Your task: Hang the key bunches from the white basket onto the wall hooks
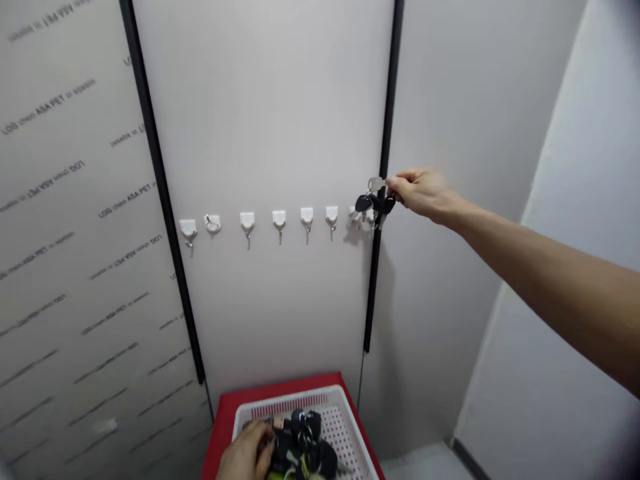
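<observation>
In the head view, the right hand (423,195) reaches in from the right edge and sits right of centre in the frame, its arm stretched out bare; its fingers are pinched narrow on a bunch of keys (376,203), a silvery blade at the fingertips and black key heads hanging just below; the bunch is in front of the right end of a row of white hooks (279,220), partly hiding what is mounted there, and whether it touches a hook I cannot tell; the row runs across the middle of the frame on a pale panel (270,127), and the second hook from the left has its metal part turned upward, while the others nearby point down; black strips (393,87) border the panel on both sides, with a grey wall covering (75,233) bearing slanting lines of dark print at the left of the frame; at the bottom centre, the left hand (245,455) is at the left side of a white basket (339,427), its fingers curled at the edge of a dark pile of keys (313,448); whether they grip anything I cannot tell; the basket stands on a red tabletop (224,415), which shows around its rim.
</observation>
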The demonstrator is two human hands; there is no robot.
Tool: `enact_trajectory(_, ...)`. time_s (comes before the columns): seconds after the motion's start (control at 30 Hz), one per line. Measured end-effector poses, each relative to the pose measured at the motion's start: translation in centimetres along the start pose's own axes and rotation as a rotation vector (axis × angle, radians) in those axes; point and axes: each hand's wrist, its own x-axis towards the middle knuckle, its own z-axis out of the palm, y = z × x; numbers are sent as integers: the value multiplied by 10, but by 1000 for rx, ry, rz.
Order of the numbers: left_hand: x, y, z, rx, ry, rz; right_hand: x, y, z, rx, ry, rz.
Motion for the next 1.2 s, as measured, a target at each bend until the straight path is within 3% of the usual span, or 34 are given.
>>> enact_trajectory(0.1,-5,4,-6,-33,17,20,-51,-2,30,71,-272,1)
enact_trajectory(0.27,-6,1,-7,-32,14,10,-169,7,114,243,-842,-36)
enact_trajectory(0.33,-6,0,-7,-37,26,16,-213,11,147,304,-969,-44)
enact_trajectory(0.4,-6,0,-6,-43,45,31,-245,13,173,326,-1005,-16)
enact_trajectory(0.5,-8,0,-6,-33,49,40,-269,17,192,328,-1109,-68)
enact_trajectory(0.6,-10,-3,-3,-29,38,27,-270,21,191,272,-1158,-83)
enact_trajectory(0.7,-4,-5,-2,-150,31,8,-252,21,183,172,-1067,-38)
enact_trajectory(0.77,9,0,-13,-366,-6,-25,-233,13,178,201,-974,9)
enact_trajectory(0.83,27,12,-38,-636,-50,-69,-208,-3,171,368,-907,69)
enact_trajectory(0.9,45,34,-76,-863,-64,-67,-180,-25,163,636,-846,139)
enact_trajectory(0.97,58,61,-118,-1099,-83,41,-153,-49,153,926,-794,210)
enact_trajectory(1.03,64,88,-153,-1230,-196,181,-131,-69,146,1173,-812,260)
enact_trajectory(1.1,66,107,-175,-1265,-293,258,-116,-82,142,1334,-883,287)
enact_trajectory(1.2,66,117,-183,-1260,-338,265,-110,-89,145,1426,-936,314)
